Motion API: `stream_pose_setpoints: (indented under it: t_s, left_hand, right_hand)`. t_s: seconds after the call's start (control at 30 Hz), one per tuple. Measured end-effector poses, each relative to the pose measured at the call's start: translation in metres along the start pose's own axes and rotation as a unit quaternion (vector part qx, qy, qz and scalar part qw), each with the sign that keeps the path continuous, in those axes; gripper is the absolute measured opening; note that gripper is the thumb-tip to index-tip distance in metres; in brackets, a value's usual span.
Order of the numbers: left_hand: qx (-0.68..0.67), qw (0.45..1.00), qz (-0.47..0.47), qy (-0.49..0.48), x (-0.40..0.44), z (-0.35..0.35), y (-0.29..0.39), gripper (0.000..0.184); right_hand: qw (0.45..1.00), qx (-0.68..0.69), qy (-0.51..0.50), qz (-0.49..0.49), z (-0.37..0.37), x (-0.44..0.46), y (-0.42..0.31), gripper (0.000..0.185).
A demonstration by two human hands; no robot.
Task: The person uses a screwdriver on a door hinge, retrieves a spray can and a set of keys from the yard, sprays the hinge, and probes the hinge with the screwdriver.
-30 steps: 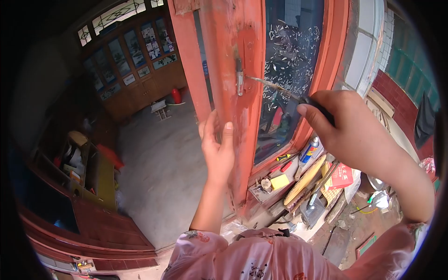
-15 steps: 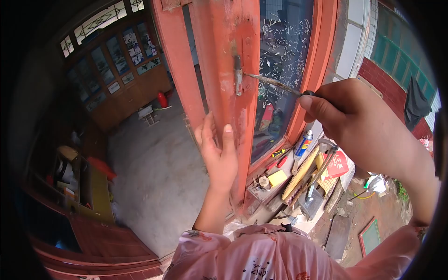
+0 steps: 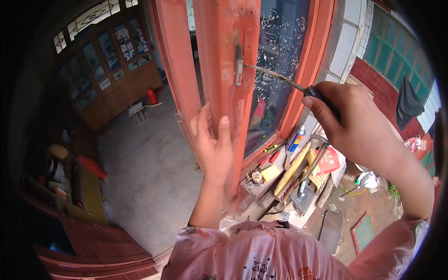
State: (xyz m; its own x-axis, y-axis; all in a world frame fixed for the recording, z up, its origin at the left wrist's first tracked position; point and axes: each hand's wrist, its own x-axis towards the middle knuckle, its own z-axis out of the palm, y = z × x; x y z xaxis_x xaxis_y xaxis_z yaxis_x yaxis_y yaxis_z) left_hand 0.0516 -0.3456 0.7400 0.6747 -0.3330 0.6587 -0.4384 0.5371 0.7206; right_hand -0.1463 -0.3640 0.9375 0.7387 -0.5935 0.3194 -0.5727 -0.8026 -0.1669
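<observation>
A red wooden door frame point(image 3: 228, 100) stands upright in the middle, with a metal latch piece point(image 3: 239, 70) set in its edge. My left hand point(image 3: 213, 147) is wrapped partly round the frame's edge below the latch, thumb on the near face and fingers on the far side. My right hand point(image 3: 350, 109) is closed round the black handle of a screwdriver point(image 3: 280, 77). The screwdriver's long, dirty shaft points left, its tip at the frame just right of the latch. Whether the tip touches the wood I cannot tell.
Patterned glass point(image 3: 280, 46) is right of the frame. On the ledge below lie a spray can point(image 3: 296, 139), a yellow block point(image 3: 270, 173), a hacksaw point(image 3: 309, 172) and a red box point(image 3: 328, 161). Left is a room with a red extinguisher point(image 3: 152, 97); a green-edged panel point(image 3: 362, 232) lies lower right.
The whole view has turned a little, so the room and the ledge appear further left. Both hands keep their places at the frame, with the screwdriver still in my right hand.
</observation>
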Motion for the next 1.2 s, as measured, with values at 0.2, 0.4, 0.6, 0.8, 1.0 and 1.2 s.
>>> stream_pose_setpoints:
  t_s: [0.2, 0.4, 0.6, 0.8, 1.0, 1.2]
  left_hand:
    - [0.062, 0.998, 0.002, 0.01, -0.002, 0.0, -0.005, 0.042]
    - [0.033, 0.999, 0.011, -0.004, -0.001, 0.001, 0.0, 0.04]
    - [0.067, 0.998, 0.011, -0.003, 0.0, -0.003, -0.003, 0.043]
    - [0.078, 0.997, 0.015, 0.003, 0.0, -0.002, -0.004, 0.045]
    - [0.107, 0.994, 0.037, 0.006, 0.0, -0.004, -0.012, 0.045]
    - [0.069, 0.997, 0.031, 0.002, 0.0, -0.002, -0.01, 0.045]
  right_hand:
    - [0.993, 0.006, 0.083, -0.081, 0.029, -0.006, 0.02, 0.024]
    - [0.985, 0.106, 0.113, -0.073, 0.059, -0.004, 0.044, 0.03]
    - [0.96, 0.25, 0.119, -0.028, 0.053, -0.003, 0.06, 0.021]
    - [0.923, 0.111, 0.316, -0.191, 0.044, 0.015, 0.068, 0.021]
    - [0.936, 0.093, 0.277, -0.197, 0.042, 0.021, 0.075, 0.025]
    - [0.932, 0.066, 0.29, -0.207, 0.04, 0.023, 0.078, 0.024]
